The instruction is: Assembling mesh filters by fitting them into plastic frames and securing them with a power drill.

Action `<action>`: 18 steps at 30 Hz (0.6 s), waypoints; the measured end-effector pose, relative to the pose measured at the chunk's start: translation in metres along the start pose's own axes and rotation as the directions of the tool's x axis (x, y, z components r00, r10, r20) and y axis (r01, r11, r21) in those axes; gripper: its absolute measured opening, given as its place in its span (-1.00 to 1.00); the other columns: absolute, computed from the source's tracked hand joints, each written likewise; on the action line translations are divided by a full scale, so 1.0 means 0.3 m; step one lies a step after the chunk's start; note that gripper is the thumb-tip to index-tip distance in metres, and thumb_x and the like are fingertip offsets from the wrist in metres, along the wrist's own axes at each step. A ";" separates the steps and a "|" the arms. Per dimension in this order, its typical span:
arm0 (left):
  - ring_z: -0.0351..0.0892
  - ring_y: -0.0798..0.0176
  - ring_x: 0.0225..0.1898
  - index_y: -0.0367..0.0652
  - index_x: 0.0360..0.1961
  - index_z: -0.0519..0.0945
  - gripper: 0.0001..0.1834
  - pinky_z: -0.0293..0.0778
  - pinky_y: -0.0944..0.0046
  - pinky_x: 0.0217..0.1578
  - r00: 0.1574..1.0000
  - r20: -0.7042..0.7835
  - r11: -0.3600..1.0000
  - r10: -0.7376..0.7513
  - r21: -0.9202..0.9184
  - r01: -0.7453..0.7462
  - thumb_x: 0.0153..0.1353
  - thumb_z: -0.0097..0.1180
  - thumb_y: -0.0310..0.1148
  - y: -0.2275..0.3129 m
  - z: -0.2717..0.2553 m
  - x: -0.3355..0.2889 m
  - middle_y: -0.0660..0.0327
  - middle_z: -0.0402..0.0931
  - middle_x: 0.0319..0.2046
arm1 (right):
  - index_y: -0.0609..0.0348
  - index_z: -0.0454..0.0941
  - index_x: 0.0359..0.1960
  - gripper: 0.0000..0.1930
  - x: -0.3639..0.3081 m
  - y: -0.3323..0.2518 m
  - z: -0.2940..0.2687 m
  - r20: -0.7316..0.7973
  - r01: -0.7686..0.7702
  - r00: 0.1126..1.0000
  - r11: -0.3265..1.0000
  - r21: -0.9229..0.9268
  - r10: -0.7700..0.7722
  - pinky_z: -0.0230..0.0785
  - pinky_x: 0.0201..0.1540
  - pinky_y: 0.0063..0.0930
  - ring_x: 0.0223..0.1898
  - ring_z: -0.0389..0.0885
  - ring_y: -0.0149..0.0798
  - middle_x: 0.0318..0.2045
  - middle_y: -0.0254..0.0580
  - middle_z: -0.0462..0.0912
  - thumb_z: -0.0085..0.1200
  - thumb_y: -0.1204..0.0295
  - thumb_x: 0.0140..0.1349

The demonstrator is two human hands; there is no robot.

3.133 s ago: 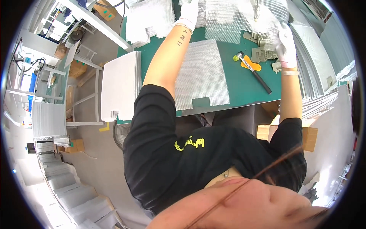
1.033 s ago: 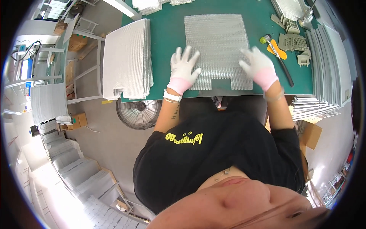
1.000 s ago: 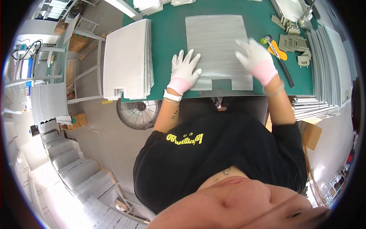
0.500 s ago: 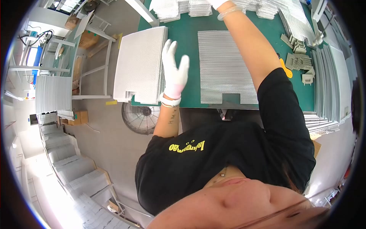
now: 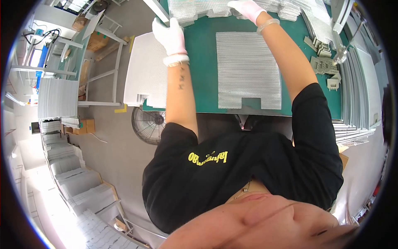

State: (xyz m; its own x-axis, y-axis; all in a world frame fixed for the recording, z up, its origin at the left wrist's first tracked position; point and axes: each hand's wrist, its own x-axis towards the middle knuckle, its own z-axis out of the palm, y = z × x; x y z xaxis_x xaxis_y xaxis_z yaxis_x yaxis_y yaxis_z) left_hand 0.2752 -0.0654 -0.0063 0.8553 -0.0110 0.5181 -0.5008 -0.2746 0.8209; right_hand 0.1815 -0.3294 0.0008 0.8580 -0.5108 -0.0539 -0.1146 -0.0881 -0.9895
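My left hand (image 5: 169, 36), in a white glove, reaches over the far right corner of a stack of white mesh sheets (image 5: 145, 68). Its fingers and thumb are apart, close to a white post. At the far edge of the green table (image 5: 203, 54), my gloved right hand (image 5: 247, 9) has its fingers bent over the near edge of the piled silvery mesh sheets (image 5: 209, 8). Thumb and fingers seem to pinch that edge, though the fingertips are partly hidden. Between my arms a single notched mesh sheet (image 5: 248, 68) lies flat, its notch toward me.
Small beige plastic parts (image 5: 325, 65) lie at the table's right, by a metal fixture (image 5: 340, 54). Upright grey panels (image 5: 360, 89) stand along the right side. The white post (image 5: 156, 9) rises at the far left. A round floor fan (image 5: 147, 126) is below the table's left edge.
My left hand has moved away from me and leftward, from beside the left stack to its far corner. My right hand has come slightly nearer and to the right, fully into view.
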 end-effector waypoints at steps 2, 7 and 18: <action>0.56 -0.15 0.06 -0.42 0.25 0.39 -0.32 0.44 0.03 0.14 0.982 0.182 0.998 -0.045 0.040 0.038 0.27 0.13 -0.11 -0.029 0.022 0.145 -0.16 0.55 0.05 | 0.27 0.65 -0.30 -0.71 -0.027 -0.072 -0.024 0.043 -0.052 0.997 0.971 -0.232 0.063 0.48 -0.47 -0.24 -0.52 0.64 -0.16 -0.45 -0.06 0.67 0.12 0.24 0.21; 0.58 -0.25 0.11 -0.44 -0.03 0.63 -0.35 0.46 0.04 0.16 0.803 0.548 0.769 -0.233 0.609 -0.192 0.27 -0.05 0.04 -0.072 0.046 0.321 -0.36 0.55 0.03 | 0.32 0.70 -0.39 -0.55 -0.023 -0.116 0.045 0.074 0.042 0.997 0.840 -0.541 -0.002 0.55 -0.37 -0.14 -0.39 0.74 -0.04 -0.35 0.20 0.73 0.08 0.08 0.20; 0.59 -0.28 0.05 -0.29 0.05 0.60 -0.43 0.47 -0.02 0.14 0.824 0.563 0.744 0.064 0.523 -0.415 0.34 -0.11 0.01 0.035 0.076 0.348 -0.22 0.61 -0.01 | 0.16 0.77 -0.19 -0.64 -0.132 -0.199 0.072 -0.031 0.045 0.985 0.421 -0.906 -0.171 0.50 0.11 -0.09 0.05 0.67 0.10 -0.06 0.18 0.68 -0.07 0.30 0.21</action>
State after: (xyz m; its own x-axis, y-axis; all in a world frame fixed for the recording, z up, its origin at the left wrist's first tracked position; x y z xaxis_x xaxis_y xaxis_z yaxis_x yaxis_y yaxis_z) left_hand 0.3622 -0.0914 0.0508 0.7476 -0.5679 0.3443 -0.6582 -0.7027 0.2702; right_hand 0.1651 -0.2855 0.0591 0.8492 -0.5142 0.1203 -0.4634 -0.8348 -0.2972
